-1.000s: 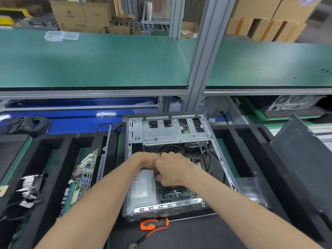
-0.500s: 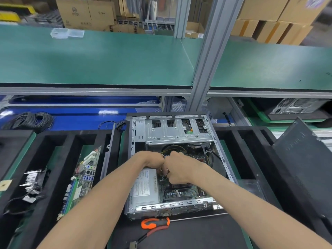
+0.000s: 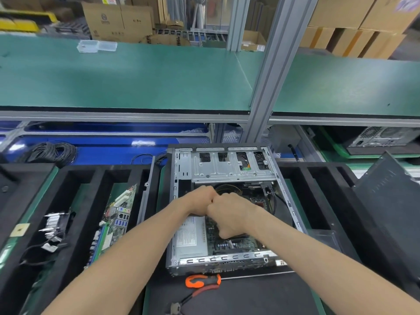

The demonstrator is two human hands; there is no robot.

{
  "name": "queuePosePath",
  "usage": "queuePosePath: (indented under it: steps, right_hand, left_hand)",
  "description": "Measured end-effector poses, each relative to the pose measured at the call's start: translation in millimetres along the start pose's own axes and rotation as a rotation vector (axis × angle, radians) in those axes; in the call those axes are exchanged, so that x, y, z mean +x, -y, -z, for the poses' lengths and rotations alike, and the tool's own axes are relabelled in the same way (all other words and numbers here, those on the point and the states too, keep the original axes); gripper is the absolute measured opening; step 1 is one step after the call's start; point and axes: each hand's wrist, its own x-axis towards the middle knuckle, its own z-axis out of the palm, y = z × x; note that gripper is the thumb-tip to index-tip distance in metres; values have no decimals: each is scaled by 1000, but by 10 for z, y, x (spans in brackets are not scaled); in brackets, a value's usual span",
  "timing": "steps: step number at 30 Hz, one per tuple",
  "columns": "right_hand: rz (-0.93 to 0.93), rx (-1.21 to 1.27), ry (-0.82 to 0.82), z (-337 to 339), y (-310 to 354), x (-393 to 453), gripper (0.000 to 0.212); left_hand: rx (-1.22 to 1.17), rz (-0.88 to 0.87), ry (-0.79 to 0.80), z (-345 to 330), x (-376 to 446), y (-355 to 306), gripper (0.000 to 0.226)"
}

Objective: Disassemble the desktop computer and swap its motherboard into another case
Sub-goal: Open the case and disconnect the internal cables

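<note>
An open silver desktop case (image 3: 218, 260) lies flat in front of me, with a drive cage (image 3: 227, 171) at its far end. Inside it are a grey power supply (image 3: 191, 237) and the green motherboard (image 3: 241, 244). My left hand (image 3: 200, 201) and right hand (image 3: 229, 214) meet knuckle to knuckle over the middle of the case, fingers curled downward around a cable that they almost entirely hide. A second motherboard (image 3: 116, 219) stands on edge in a slot of the black foam tray on the left.
Orange-handled pliers (image 3: 200, 281) lie just in front of the case. A finned cooler (image 3: 54, 226) with its wire sits at far left. A black side panel (image 3: 391, 201) leans at right, another case (image 3: 381, 136) stands behind it, and a cable coil (image 3: 52, 152) lies back left.
Both hands stayed pressed together and shifted a little toward the drive cage. The thin wires that showed between the fingers earlier are now covered.
</note>
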Motion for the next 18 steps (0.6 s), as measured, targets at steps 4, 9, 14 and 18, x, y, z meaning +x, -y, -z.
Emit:
queuePosePath:
  steps: [4,9,14,18]
  right_hand:
    - [-43,115,-324,-262,-22,-70,12]
    - [-129,186,-541,-360,26,-84,18]
    - [-193,208,-572,-325,61,-88,24]
    - [-153,238,-513,-289,6,-91,29]
  left_hand:
    - [-38,-14,-50,-18,-57,94,26]
    - [-67,-12,-54,-26,-116,106,27]
    - [-60,-24,-22,-100,-304,0,33]
    - [-23,-50,-55,-168,-485,-157,35]
